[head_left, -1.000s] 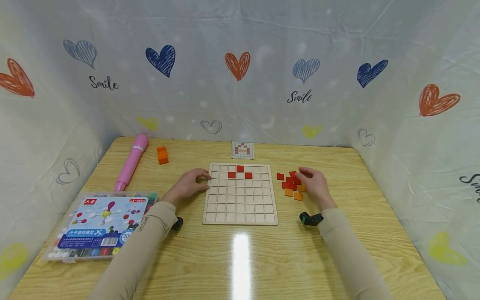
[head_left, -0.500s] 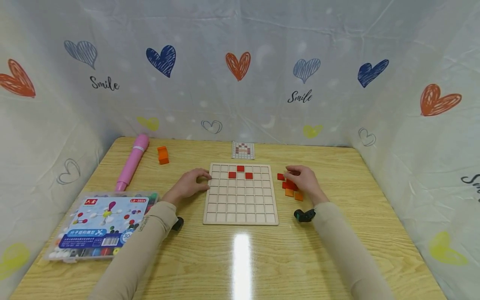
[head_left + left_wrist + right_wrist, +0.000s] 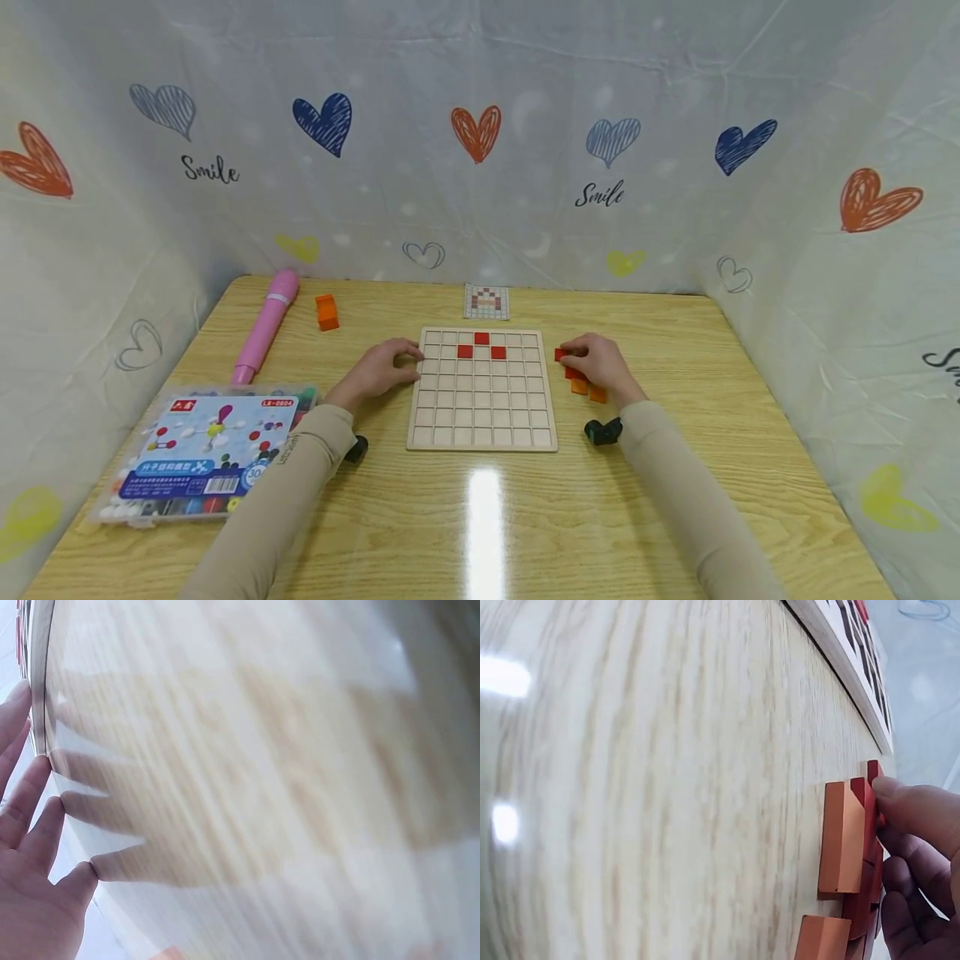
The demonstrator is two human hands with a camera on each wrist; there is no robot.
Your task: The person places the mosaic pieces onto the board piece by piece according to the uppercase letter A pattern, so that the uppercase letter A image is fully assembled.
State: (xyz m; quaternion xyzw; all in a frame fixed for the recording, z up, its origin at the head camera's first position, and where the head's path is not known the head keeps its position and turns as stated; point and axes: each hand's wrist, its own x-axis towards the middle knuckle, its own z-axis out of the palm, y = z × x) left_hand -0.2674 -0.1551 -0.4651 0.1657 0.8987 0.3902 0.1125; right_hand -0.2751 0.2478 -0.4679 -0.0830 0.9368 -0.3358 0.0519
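A square wooden grid board lies on the table, with three red tiles set in its upper cells in a small peak. My left hand rests at the board's left edge, fingertips and thumb against the rim and the fingers relaxed. To the right of the board, my right hand pinches a red square tile at the near-left of the loose group. Orange tiles and more red tiles lie under and beside those fingers; the palm hides part of the group in the head view.
A small pattern card lies behind the board. At left are a pink microphone-shaped tube, an orange block and a clear plastic case with a printed label. Printed cloth encloses the table.
My right hand has moved left across the loose tiles to the red one nearest the board, its fingers closing on it. My left hand stays at the board's edge.
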